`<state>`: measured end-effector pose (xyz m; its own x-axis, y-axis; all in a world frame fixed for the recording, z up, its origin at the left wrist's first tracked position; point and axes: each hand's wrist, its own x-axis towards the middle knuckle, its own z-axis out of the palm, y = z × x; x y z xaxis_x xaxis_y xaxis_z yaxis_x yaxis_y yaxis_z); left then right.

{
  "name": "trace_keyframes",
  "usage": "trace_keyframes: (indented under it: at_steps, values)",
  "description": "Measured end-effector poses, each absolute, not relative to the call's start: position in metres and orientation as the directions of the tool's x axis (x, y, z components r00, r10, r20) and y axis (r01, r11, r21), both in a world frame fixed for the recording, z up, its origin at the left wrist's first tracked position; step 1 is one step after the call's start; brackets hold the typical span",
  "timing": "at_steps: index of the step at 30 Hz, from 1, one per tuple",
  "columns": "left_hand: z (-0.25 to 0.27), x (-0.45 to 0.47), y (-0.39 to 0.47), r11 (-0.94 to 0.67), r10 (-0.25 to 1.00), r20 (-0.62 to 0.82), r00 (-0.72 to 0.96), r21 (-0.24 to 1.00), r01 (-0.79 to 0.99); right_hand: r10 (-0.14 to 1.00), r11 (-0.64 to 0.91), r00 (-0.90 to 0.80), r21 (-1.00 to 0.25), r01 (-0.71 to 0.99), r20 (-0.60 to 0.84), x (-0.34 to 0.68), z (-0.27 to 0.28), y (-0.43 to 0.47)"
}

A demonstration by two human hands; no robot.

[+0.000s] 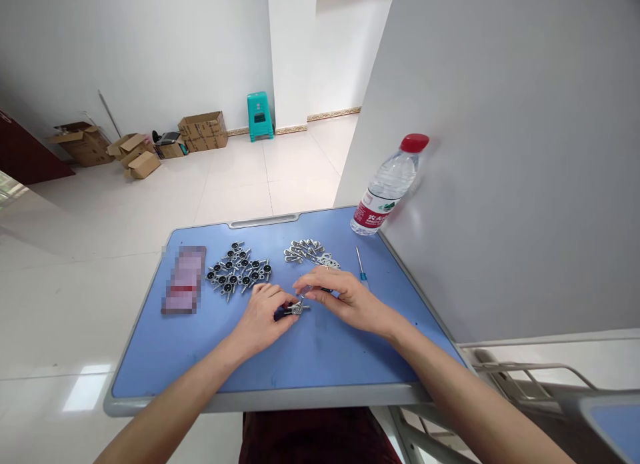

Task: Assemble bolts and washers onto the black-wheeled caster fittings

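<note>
My left hand (265, 314) is closed, pinching a small silver metal part with a dark end (297, 309) just above the blue desk (320, 364). My right hand (345, 296) comes in from the other side, fingers bent in a pinch around a small shiny piece (303, 291) that meets the silver part. A dark bit shows under its fingers, and its exact kind is too small to make out. Left of the hands lies a cluster of small metal fittings with round black faces (240, 267). Beyond the right hand are silver teardrop-shaped pieces (303, 250) and flat rings (329, 260).
A screwdriver (361, 265) with a blue handle lies right of my right hand. A water bottle (385, 187) with a red cap stands at the far right corner, beside a grey partition (500, 171). A blurred purple packet (185, 279) lies at left. Cardboard boxes (204, 131) and a green stool (259, 116) stand beyond.
</note>
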<state>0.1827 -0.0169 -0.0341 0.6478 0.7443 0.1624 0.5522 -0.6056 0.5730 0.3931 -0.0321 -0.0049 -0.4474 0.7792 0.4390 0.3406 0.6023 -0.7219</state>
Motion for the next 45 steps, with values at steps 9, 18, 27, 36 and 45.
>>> trace_keyframes:
  at_steps: [9, 18, 27, 36, 45]
  values:
    - [-0.039, 0.183, -0.017, -0.628, 0.741, 0.192, 0.643, 0.535, 0.565, 0.756, 0.631, -0.452, -0.71, 0.313, 0.473, 0.389, -0.001, -0.036]
    - [-0.038, 0.181, -0.015, -0.614, 0.735, 0.147, 0.662, 0.559, 0.557, 0.808, 0.571, -0.42, -0.727, 0.381, 0.414, 0.392, -0.003, -0.035]
    - [-0.038, 0.184, -0.015, -0.62, 0.74, 0.172, 0.65, 0.549, 0.561, 0.87, 0.491, -0.263, -0.774, 0.399, 0.416, 0.382, -0.009, -0.034]
    - [-0.04, 0.183, -0.014, -0.62, 0.74, 0.174, 0.65, 0.552, 0.558, 0.894, 0.447, -0.202, -0.801, 0.397, 0.399, 0.376, -0.015, -0.033]
    - [-0.035, 0.184, -0.015, -0.593, 0.755, 0.136, 0.642, 0.559, 0.579, 0.841, 0.513, -0.396, -0.778, 0.363, 0.37, 0.387, -0.01, -0.036]
